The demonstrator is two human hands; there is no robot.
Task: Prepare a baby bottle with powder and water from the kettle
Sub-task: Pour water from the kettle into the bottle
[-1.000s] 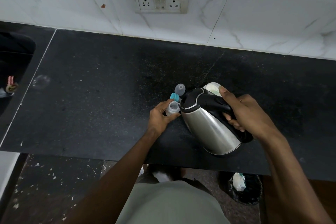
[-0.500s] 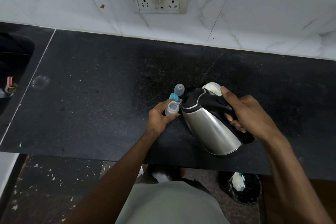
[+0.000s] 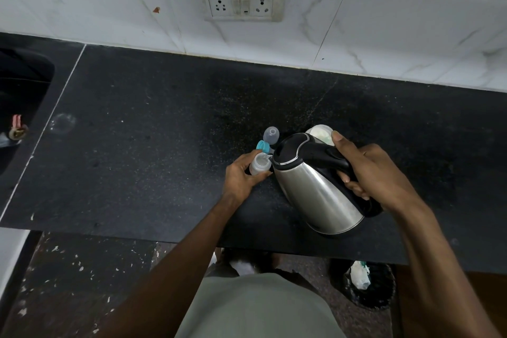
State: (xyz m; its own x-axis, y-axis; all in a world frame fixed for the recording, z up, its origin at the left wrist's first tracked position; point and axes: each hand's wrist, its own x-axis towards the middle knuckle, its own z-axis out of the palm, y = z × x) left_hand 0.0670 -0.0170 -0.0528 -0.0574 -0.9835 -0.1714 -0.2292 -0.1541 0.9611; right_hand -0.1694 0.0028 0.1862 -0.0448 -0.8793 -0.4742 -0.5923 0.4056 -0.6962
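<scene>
A black speckled stone countertop (image 3: 153,145) runs below the white tiled wall. Near its centre stand a small clear plastic baby bottle (image 3: 259,167), a teal screw ring (image 3: 262,146) at its twelve o'clock, and a translucent grey cap (image 3: 271,135) at one o'clock.

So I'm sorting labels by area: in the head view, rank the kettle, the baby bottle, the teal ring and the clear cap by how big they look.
1. kettle
2. baby bottle
3. clear cap and teal ring: too alike to rank, and the ring is partly hidden.
</scene>
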